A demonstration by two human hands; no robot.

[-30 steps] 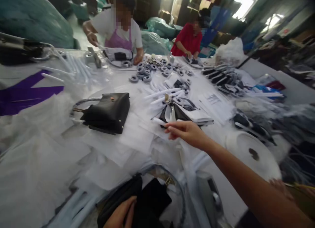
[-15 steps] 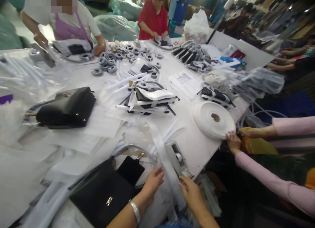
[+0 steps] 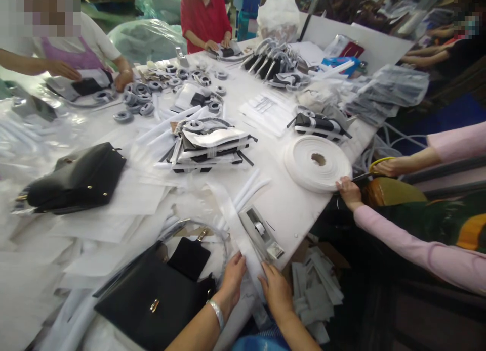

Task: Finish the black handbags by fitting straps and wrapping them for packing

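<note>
A long white strip (image 3: pixel 237 229), which looks like soft foam or padding, runs away from me across the table. My left hand (image 3: pixel 232 279), with a silver bangle at the wrist, closes its fingertips at the strip's left edge. Opposite it, my right hand (image 3: pixel 278 291) has its thumb over the right edge, fingers closed there. To the left lies a black handbag (image 3: pixel 148 295) with a metal clasp and a wrapped handle. A black tag (image 3: pixel 189 259) hangs from it. Just past my right hand stands a grey tape dispenser (image 3: pixel 261 232).
A white roll (image 3: pixel 299 161) sits at the table's right edge, touched by a co-worker's hand (image 3: pixel 349 193); their other hand holds yellow-handled scissors (image 3: pixel 381 163). Another black handbag (image 3: pixel 81 179) lies left. Wrapped handles are stacked (image 3: pixel 212 143) mid-table. Two people work at the far side.
My hands have come in closer to the strip and closed at its edges. The view has swung right, so the table's things appear further left.
</note>
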